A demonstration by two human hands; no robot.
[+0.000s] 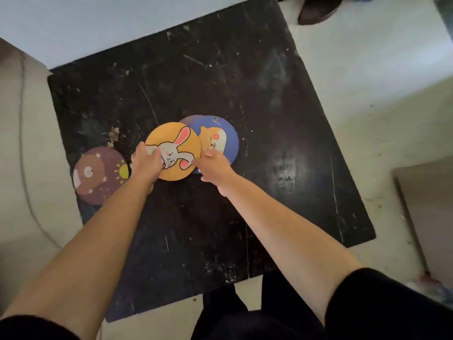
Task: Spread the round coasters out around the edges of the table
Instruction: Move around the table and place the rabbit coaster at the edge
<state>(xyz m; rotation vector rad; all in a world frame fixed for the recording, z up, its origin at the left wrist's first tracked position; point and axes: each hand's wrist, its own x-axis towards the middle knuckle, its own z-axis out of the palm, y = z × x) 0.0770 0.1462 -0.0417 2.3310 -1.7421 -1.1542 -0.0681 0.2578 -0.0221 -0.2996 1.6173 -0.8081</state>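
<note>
An orange rabbit coaster (171, 141) tops a small pile near the middle of the black table (220, 82). My left hand (147, 161) grips its left edge, thumb on the picture. Under it lies a blue coaster with an orange animal (223, 138), and a sliver of a purple coaster (190, 119) shows beneath that. My right hand (214, 165) rests on the near edge of the blue coaster beside the rabbit coaster, fingers curled under; whether it grips is unclear. A brown bear coaster (98, 175) lies alone at the table's left edge.
A beige sofa (22, 143) presses against the table's left side. Pale floor surrounds the table, with a dark shoe (316, 8) at the far right and a cardboard piece (429, 212) to the right. My legs stand at the near edge.
</note>
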